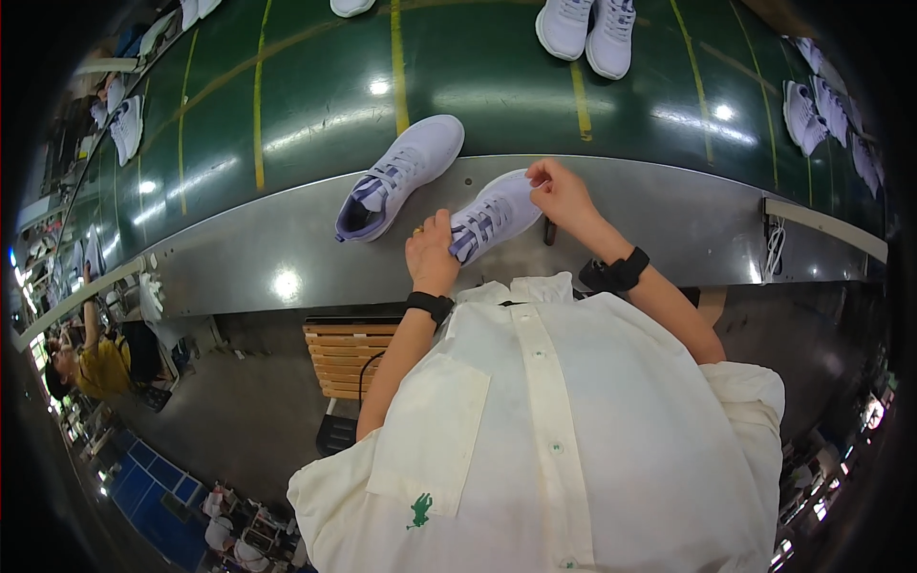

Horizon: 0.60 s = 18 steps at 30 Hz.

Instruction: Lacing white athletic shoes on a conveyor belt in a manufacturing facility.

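A pale lavender sneaker with darker laces lies over the metal ledge, toe pointing away to the right. My left hand is closed around its heel end, which the fingers partly hide. At the toe, my right hand has thumb and fingertips pinched together close against the upper. Whatever may be between those fingertips is too small to make out. Just left of this shoe, a matching sneaker rests partly on the ledge and partly on the green belt, its toe to the far right.
The steel ledge borders a green conveyor belt with yellow lines. A pair of sneakers sits farther back, with more at both sides. A dark small object is by my right hand. A slatted wooden seat stands below; another person is at far left.
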Motion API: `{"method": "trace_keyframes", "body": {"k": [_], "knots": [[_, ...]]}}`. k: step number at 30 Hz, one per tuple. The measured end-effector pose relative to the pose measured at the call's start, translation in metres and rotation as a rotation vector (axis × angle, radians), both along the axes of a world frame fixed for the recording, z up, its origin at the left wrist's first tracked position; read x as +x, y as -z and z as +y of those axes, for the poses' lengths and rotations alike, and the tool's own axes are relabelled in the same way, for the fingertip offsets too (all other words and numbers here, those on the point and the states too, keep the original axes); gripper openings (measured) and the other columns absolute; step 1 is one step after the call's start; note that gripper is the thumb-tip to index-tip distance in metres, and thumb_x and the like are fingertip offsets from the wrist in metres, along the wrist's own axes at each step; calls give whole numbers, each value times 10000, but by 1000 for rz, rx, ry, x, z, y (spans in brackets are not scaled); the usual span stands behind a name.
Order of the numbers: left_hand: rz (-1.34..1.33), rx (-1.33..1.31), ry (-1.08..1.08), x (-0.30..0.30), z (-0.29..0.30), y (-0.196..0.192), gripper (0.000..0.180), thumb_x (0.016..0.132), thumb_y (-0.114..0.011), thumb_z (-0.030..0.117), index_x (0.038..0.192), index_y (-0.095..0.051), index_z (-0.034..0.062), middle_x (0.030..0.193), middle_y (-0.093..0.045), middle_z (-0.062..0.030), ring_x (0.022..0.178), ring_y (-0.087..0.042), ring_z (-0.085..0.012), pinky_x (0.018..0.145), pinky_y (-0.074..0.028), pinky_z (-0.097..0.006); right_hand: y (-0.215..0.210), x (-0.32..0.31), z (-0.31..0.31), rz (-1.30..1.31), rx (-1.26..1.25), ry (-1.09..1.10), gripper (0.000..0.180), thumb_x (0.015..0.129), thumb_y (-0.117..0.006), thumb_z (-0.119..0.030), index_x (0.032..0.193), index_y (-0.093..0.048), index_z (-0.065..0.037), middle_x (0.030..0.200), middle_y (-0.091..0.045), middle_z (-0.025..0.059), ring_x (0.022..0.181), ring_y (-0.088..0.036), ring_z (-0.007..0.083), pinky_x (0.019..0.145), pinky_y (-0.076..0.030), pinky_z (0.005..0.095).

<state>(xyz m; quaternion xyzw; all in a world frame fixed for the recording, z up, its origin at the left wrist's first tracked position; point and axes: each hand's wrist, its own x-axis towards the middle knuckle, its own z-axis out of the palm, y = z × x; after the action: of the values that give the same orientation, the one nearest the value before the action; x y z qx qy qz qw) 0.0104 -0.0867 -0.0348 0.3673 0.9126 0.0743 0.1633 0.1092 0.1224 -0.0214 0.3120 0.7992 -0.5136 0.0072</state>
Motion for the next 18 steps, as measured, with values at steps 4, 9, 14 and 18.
{"method": "trace_keyframes", "body": {"k": [4,9,14,18], "knots": [[-16,49,15,-2,3,-2,397,655,-645,95,1001,-449,107,912,-562,-105,819,-576,-303,686,-451,-387,-5,13,-46,151,96,-4,346,721,-512,14,1057,-551,-58,947,-559,115,782,-566,201,699,-470,279],[-117,130,-21,-3,-2,0,486,654,-647,95,1100,-455,120,977,-575,-107,857,-578,-309,715,-452,-400,11,31,-64,278,491,-156,280,699,-534,-3,973,-578,-41,940,-569,127,767,-584,245,726,-477,336],[-160,138,-17,-7,-3,1,476,660,-640,84,1101,-464,119,993,-574,-109,884,-571,-310,729,-447,-404,22,23,-64,160,-97,328,231,713,-579,-32,944,-574,-38,784,-594,96,706,-594,188,682,-483,281],[-152,125,12,-5,-1,0,464,664,-627,71,1095,-461,109,993,-573,-115,887,-569,-311,731,-445,-407,30,12,-72,75,24,352,209,713,-586,-45,918,-546,-46,759,-592,76,678,-591,195,643,-476,296]]}}
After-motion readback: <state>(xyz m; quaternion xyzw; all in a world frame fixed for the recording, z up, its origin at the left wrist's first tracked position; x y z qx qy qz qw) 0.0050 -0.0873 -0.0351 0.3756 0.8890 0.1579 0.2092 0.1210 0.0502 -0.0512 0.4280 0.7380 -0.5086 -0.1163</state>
